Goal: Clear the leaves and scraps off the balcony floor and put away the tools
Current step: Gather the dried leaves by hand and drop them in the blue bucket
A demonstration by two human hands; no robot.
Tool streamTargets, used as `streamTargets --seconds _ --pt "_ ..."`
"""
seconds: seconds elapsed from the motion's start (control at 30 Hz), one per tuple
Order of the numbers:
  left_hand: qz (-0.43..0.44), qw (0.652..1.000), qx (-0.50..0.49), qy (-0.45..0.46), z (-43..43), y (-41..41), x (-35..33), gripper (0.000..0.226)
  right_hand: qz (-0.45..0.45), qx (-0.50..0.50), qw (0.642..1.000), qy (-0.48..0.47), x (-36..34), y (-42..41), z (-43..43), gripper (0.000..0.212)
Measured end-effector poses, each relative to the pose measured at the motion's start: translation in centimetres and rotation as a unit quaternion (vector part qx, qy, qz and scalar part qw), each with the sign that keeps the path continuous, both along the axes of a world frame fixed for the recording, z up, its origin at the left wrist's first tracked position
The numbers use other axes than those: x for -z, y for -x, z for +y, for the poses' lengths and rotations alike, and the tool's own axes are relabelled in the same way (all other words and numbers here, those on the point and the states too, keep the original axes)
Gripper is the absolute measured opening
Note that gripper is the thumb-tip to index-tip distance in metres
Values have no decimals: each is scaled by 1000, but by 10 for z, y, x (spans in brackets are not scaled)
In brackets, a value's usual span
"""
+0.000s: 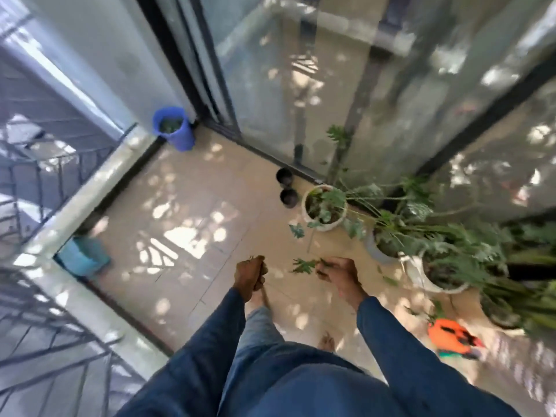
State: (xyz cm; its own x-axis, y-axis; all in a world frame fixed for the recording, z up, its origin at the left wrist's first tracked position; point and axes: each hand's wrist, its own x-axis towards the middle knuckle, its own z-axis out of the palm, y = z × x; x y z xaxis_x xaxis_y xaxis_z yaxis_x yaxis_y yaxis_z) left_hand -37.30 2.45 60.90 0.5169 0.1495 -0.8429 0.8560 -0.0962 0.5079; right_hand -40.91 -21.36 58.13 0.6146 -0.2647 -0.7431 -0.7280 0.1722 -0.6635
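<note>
I stand on the tiled balcony floor [186,224] and look down at both hands. My left hand [250,276] is closed around a small bunch of green scraps and a thin stem that hangs down. My right hand [337,273] pinches a cut green leaf [302,264] that sticks out to the left. A few loose leaves [389,279] lie on the tiles near the pots on the right. An orange tool [451,334] lies on the floor at the lower right. A blue bucket [173,127] with green cuttings inside stands in the far corner.
Potted plants in white pots [323,207] line the right side along the glass sliding door [285,85]. Two small black pots [285,186] sit by the door track. A teal container [84,255] stands against the low railing wall [90,188] on the left.
</note>
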Motion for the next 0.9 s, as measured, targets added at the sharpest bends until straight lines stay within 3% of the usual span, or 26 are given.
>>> streamTargets --seconds 0.13,0.5,0.9 --pt "2 998 -57 14 72 -33 1 29 0 -53 999 14 -13 -70 75 21" --pt "-14 976 -197 90 256 -178 -35 34 -41 -172 982 -69 -44 -269 286 17" --pt "-51 949 -285 127 382 -412 -15 43 -59 -189 975 -98 -33 -522 442 17"
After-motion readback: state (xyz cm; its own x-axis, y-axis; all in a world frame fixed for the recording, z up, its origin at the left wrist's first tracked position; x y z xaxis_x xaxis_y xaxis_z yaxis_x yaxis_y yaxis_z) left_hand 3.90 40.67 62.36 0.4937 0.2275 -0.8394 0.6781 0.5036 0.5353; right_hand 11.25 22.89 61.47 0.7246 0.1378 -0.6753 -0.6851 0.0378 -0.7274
